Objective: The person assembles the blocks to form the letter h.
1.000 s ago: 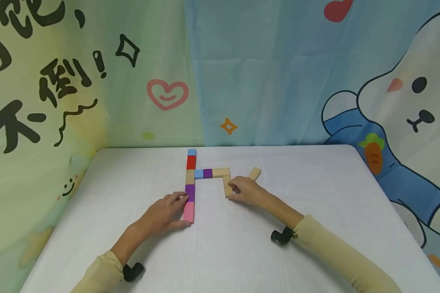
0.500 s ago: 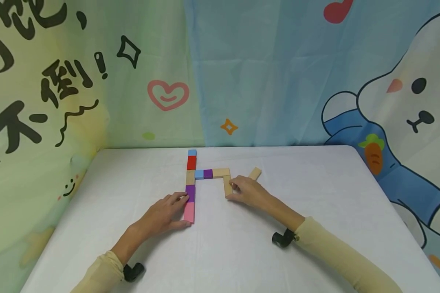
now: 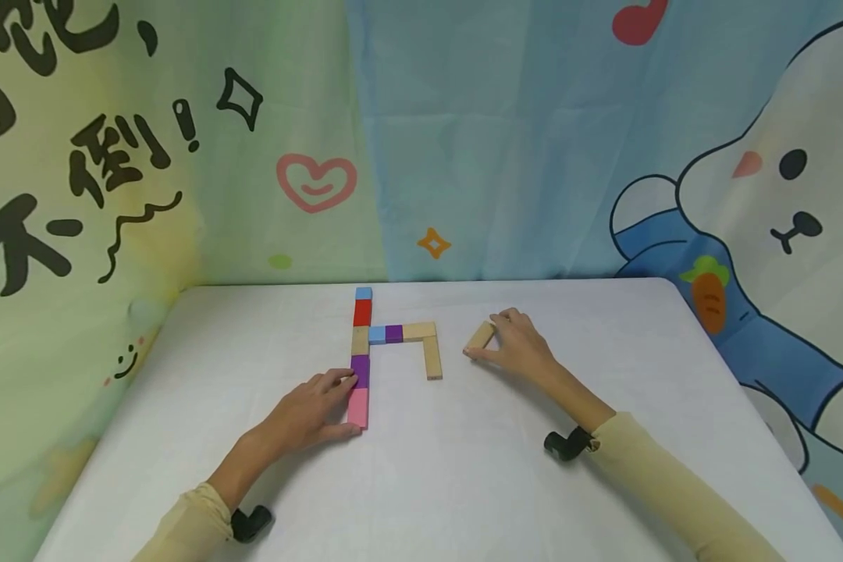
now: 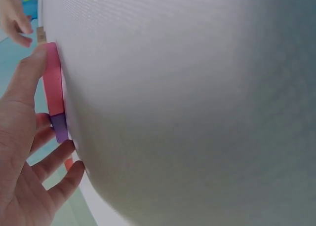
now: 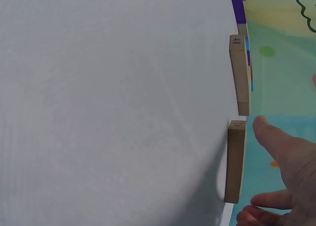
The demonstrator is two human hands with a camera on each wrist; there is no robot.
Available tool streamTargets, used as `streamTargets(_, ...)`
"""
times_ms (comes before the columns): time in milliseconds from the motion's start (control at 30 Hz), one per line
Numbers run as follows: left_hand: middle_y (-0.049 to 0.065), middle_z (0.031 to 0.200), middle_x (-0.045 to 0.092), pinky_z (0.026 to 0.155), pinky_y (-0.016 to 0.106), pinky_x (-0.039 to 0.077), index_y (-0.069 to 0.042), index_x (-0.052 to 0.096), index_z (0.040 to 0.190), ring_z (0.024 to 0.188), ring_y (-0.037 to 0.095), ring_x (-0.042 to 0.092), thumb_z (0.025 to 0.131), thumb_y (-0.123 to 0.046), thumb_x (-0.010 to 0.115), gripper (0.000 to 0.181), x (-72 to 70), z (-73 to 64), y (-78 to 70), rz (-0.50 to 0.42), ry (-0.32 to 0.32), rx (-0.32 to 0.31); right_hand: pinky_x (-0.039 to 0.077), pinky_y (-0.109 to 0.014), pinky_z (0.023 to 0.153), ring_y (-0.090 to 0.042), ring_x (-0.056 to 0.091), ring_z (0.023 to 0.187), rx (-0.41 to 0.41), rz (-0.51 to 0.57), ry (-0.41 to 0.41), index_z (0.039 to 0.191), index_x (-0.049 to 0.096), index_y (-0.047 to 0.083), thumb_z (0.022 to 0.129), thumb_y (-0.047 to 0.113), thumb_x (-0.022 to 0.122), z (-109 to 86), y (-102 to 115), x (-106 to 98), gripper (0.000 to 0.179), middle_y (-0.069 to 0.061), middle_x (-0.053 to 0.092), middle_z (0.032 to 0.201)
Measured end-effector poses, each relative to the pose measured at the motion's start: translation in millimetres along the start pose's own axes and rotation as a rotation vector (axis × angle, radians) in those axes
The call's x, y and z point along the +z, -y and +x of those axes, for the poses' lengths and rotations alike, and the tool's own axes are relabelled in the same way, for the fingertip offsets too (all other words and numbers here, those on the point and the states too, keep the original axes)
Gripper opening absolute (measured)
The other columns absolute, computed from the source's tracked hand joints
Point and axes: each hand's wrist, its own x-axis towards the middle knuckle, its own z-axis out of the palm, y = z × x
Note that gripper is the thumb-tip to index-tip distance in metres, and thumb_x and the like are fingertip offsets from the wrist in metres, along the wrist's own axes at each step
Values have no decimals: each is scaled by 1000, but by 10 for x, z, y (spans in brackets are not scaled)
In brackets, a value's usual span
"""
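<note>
A line of wooden blocks runs down the table: light blue, red, plain, a purple block (image 3: 361,367) and a pink block (image 3: 357,407) at the near end. My left hand (image 3: 311,415) rests along its left side, fingertips at the purple block and thumb at the pink block's near end. A loose plain wooden block (image 3: 481,336) lies tilted to the right. My right hand (image 3: 522,343) is around it, thumb by its near end and fingers by its far end. In the right wrist view a small gap shows between thumb (image 5: 261,123) and block.
From the line's middle a branch goes right: light blue, purple (image 3: 393,334), a plain block (image 3: 418,332), then another plain block (image 3: 432,357) turned toward me. A white cloth (image 3: 421,476) covers the table. A printed curtain (image 3: 492,156) hangs behind its far edge.
My right hand has left the plain block at the branch's end and moved right to the loose plain block. The left hand stays in place at the line.
</note>
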Motion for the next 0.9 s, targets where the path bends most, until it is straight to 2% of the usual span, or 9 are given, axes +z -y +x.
streamTargets(233, 9, 140, 50, 96, 43, 53, -7, 48, 143, 121, 26, 57, 82, -55, 69, 80, 21, 0, -9, -2, -1, 1, 50, -49, 89, -37, 53, 109, 18, 32, 20, 127, 56, -8, 77, 49, 77, 5, -32, 63, 78, -24, 55, 119)
streamTargets(533, 10, 139, 51, 95, 43, 54, -6, 49, 142, 119, 26, 58, 82, -54, 70, 80, 10, 8, -9, 17, -19, 15, 50, -46, 83, -36, 54, 99, 21, -3, 10, 118, 59, -11, 74, 49, 79, 36, 5, 72, 77, -25, 57, 110)
streamTargets(700, 9, 139, 51, 95, 43, 54, -7, 49, 142, 119, 26, 58, 81, -55, 70, 80, 21, 9, 10, 20, -27, 15, 49, -48, 89, -37, 55, 103, -35, 60, 6, 123, 55, -14, 75, 43, 80, 64, -12, 111, 79, -28, 55, 113)
streamTargets(800, 9, 139, 51, 95, 43, 54, -7, 49, 142, 120, 26, 58, 82, -56, 69, 80, 32, 6, 20, 16, -21, 13, 50, -47, 88, -35, 55, 102, -74, 103, -2, 128, 54, -12, 74, 41, 80, 37, -4, 115, 80, -25, 55, 114)
streamTargets(900, 9, 139, 51, 95, 43, 54, -7, 49, 142, 120, 26, 58, 82, -57, 68, 80, 34, 7, 26, 22, -19, 14, 50, -43, 84, -29, 55, 99, -165, 125, -1, 128, 56, -7, 73, 41, 81, -38, 67, 84, 76, -19, 55, 113)
